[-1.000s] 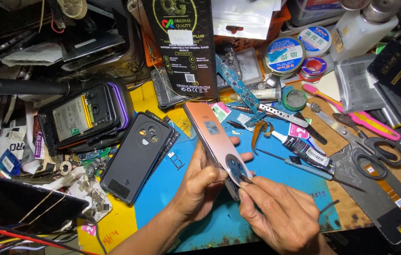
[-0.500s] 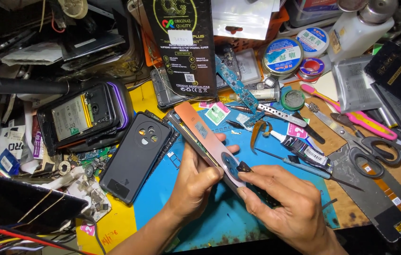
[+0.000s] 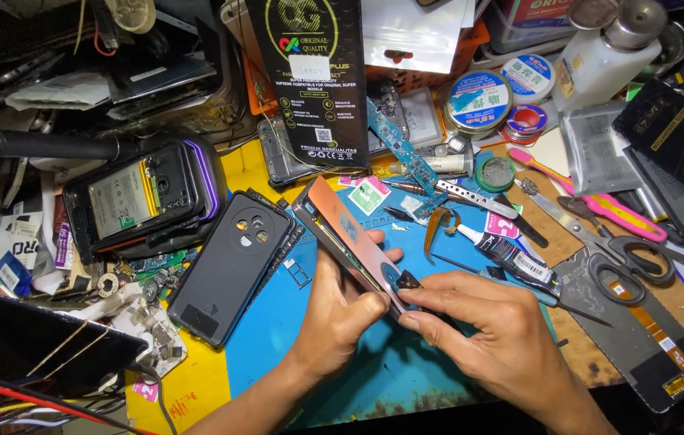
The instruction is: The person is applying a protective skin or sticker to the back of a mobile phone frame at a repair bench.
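Copper-backed phone [image 3: 342, 234] — tilted on edge, above blue mat, held both ends.

A dark phone back cover [image 3: 230, 264] with a round camera ring lies face up on the blue mat [image 3: 374, 379]. Left of it sits an opened phone [image 3: 142, 197] showing its battery. A tall black retail box [image 3: 311, 76] stands behind. Off to the right lie black-handled scissors [image 3: 600, 242], a pink-handled tool [image 3: 600, 201], a small glue tube [image 3: 511, 256] and a white squeeze bottle [image 3: 604, 52].
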